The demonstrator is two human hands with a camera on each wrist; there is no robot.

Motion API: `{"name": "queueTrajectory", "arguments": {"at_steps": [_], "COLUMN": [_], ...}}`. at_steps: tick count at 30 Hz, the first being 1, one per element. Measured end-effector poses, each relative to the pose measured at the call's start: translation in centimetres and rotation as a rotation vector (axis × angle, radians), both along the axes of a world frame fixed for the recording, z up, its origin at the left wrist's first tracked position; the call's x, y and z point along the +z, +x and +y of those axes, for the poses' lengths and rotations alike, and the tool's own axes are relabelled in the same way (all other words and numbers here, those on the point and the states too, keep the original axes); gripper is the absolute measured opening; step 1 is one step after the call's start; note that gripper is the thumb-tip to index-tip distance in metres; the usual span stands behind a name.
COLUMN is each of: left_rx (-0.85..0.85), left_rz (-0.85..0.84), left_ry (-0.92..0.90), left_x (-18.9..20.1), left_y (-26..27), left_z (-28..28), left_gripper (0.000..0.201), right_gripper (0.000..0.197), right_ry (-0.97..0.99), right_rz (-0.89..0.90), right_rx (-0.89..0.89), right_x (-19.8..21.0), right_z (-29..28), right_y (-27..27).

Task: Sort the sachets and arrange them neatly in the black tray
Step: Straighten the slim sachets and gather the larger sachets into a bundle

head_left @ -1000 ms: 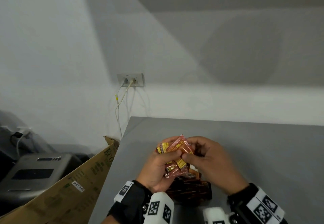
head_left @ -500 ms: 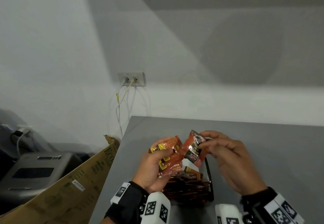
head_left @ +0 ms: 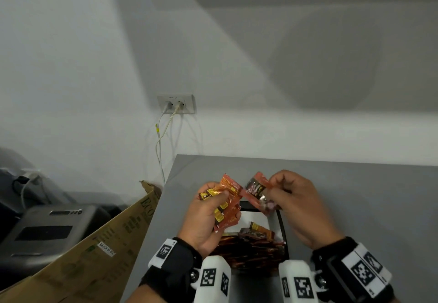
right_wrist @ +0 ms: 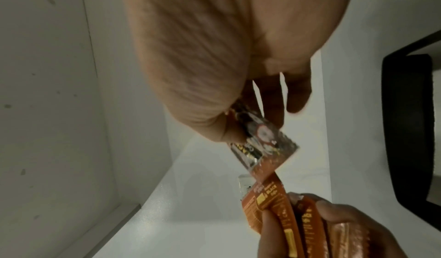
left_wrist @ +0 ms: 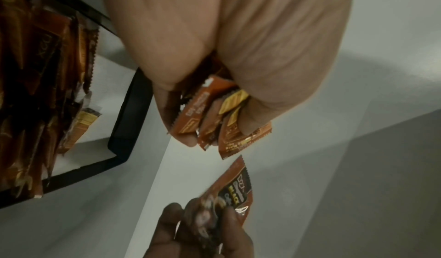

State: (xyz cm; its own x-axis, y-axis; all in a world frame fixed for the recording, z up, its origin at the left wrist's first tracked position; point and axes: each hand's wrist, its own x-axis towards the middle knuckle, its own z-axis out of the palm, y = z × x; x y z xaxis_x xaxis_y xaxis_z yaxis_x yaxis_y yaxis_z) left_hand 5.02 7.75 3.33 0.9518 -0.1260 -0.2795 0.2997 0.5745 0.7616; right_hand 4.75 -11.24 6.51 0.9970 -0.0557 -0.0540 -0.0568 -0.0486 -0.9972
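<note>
My left hand (head_left: 211,205) grips a small stack of orange sachets (head_left: 226,204), thumb across their yellow labels; in the left wrist view the stack (left_wrist: 214,116) fans out under the curled fingers. My right hand (head_left: 288,196) pinches a single orange and black sachet (head_left: 257,191) by its upper edge, just right of the stack and above the black tray (head_left: 282,227). The single sachet (right_wrist: 262,147) nearly touches the stack (right_wrist: 269,201) in the right wrist view. More orange and brown sachets (head_left: 251,248) lie packed in the tray's near part; its far part shows white.
The tray stands on a grey table (head_left: 355,196) whose left edge runs beside a tilted cardboard box (head_left: 94,250). A grey machine (head_left: 42,231) sits on the floor at the left. Cables hang from a wall socket (head_left: 176,103) behind the table.
My right hand has pulled one sachet out of the stack and moved it right and up. The hands, close together a second ago, now stand apart over the tray.
</note>
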Motion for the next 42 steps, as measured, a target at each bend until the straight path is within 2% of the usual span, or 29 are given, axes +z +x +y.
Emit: {"name": "queueTrajectory", "arguments": {"at_steps": [3, 5, 7, 10, 12, 15, 18, 22, 26, 28, 32, 35, 37, 39, 41, 42], "left_rx": [0.126, 0.271, 0.363, 0.303, 0.231, 0.095, -0.034, -0.147, -0.011, -0.009, -0.091, -0.111, -0.115, -0.092, -0.128, -0.151], "left_rz": [-0.049, -0.200, -0.435, -0.743, -0.852, -0.914, -0.931, -0.702, -0.460, -0.361, -0.396, -0.430, -0.372, -0.199, -0.031, 0.002], "left_ry": [0.156, 0.459, 0.802, 1.166, 1.269, 1.344, 1.297, 0.977, 0.736, 0.698, 0.757, 0.795, 0.757, 0.498, 0.136, 0.013], "left_x": [0.1, 0.1, 0.3, 0.2, -0.4, -0.5, -0.1, 0.3, -0.4, -0.8, -1.2, -1.4, -1.6, -1.5, -1.2, -1.1], "left_y": [0.8, 1.6, 1.9, 1.6, 1.4, 1.6, 1.6, 1.3, 1.9, 2.2, 1.9, 1.6, 1.2, 0.8, 0.4, 0.4], "left_z": [-0.1, -0.2, -0.8, -2.1, -2.4, -2.0, -1.6, -0.9, -0.6, -0.5, -0.6, -1.0, -0.9, -0.6, -0.2, 0.0], "left_gripper": [0.015, 0.023, 0.025, 0.028, 0.033, 0.036, 0.033, 0.043, 0.039, 0.032, 0.018, 0.023, 0.029, 0.029, 0.040, 0.047], "right_gripper": [0.026, 0.031, 0.035, 0.029, 0.022, 0.029, 0.022, 0.016, 0.017, 0.016, 0.012, 0.013, 0.010, 0.011, 0.012, 0.013], "right_ry": [-0.039, -0.004, 0.013, 0.135, 0.284, 0.450, 0.456, 0.403, 0.266, 0.200, 0.075, 0.064, 0.051, 0.008, 0.004, 0.054], "right_rz": [0.011, 0.036, 0.063, 0.114, 0.163, 0.224, 0.267, 0.333, 0.318, 0.287, 0.260, 0.272, 0.265, 0.253, 0.238, 0.243], "right_rx": [-0.095, -0.120, -0.094, 0.001, 0.036, 0.078, 0.063, 0.019, 0.036, 0.063, 0.126, 0.164, 0.173, 0.151, 0.090, 0.052], "right_x": [-1.0, -1.2, -0.9, -0.5, -0.3, -0.3, -0.7, -1.6, -1.5, -1.5, -1.6, -2.0, -2.3, -2.6, -2.8, -2.8], "right_z": [0.5, 1.3, 2.4, 3.9, 4.3, 3.7, 3.0, 2.4, 2.1, 1.9, 2.5, 2.7, 2.2, 1.3, 0.5, 0.1], "right_y": [0.6, 0.9, 1.0, 1.1, 0.9, 1.0, 1.4, 1.6, 1.5, 1.4, 0.6, -0.3, -0.6, -0.5, -0.4, -0.3]}}
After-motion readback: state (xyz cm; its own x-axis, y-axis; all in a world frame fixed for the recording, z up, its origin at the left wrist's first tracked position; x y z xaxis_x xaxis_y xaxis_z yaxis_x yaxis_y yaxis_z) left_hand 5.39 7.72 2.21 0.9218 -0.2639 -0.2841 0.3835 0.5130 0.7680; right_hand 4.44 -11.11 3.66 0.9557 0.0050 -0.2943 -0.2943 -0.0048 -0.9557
